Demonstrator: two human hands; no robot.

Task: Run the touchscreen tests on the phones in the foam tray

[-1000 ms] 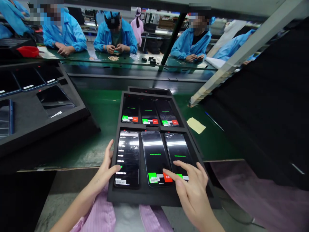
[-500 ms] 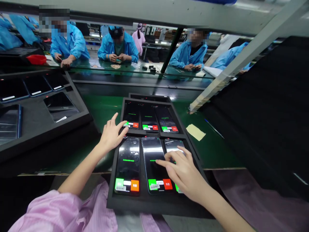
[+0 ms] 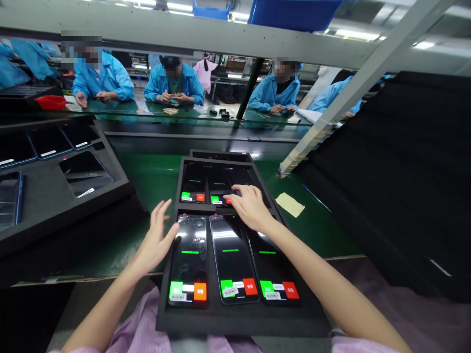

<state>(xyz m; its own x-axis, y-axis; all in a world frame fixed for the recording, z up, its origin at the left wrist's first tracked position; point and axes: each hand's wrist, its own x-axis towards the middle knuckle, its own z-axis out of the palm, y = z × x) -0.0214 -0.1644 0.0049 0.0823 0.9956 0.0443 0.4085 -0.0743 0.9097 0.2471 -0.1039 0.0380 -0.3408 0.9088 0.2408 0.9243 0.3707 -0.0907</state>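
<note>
A black foam tray [image 3: 239, 323] holds two rows of phones with lit screens, each row three across. In front lie a left phone [image 3: 189, 267], a middle phone [image 3: 231, 264] and a right phone [image 3: 268, 267], each showing green and red boxes and a barcode label. My right hand [image 3: 252, 208] is over the back row, a fingertip at the red box of the back middle phone [image 3: 220, 181]. It hides much of the back right phone [image 3: 239, 175]. At the tray's left edge, my left hand [image 3: 154, 240] hovers open beside the front left phone, holding nothing.
Left of me stands another black tray [image 3: 40, 196] with several dark phones. A yellow paper [image 3: 290, 204] and a blue pen [image 3: 316, 198] lie on the green table [image 3: 143, 171]. A slanted post [image 3: 331, 110] and black cloth [image 3: 397, 162] border the right. People in blue work opposite.
My right hand has moved from the front row to the back row, uncovering the front right phone. My left hand has drawn back from the back left phone. The view has tilted up.
</note>
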